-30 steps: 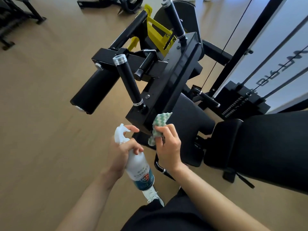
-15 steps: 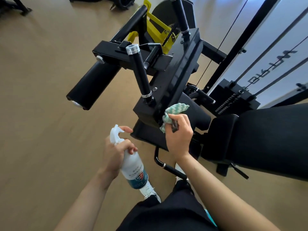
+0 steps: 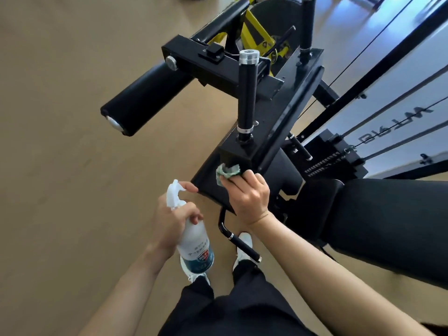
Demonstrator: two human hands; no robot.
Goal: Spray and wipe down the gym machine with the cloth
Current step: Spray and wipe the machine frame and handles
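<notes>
On the black steel gym machine (image 3: 278,112), just below its upright handle post (image 3: 247,93), the right hand (image 3: 247,195) has its grip clenched on a crumpled green-and-white cloth (image 3: 226,172). Lower left of the post, the left hand (image 3: 169,219) has its grip wrapped round a white plastic spray bottle (image 3: 194,241). A black padded roller (image 3: 145,100) juts left of the post, above a tan floor (image 3: 60,141).

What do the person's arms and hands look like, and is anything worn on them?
The left hand and the right hand are bare: no gloves, and no ring, watch or bracelet shows. The left forearm and the right forearm are bare too, with no sleeve up to the picture's edge. Lower down are black trousers and white shoes.
</notes>
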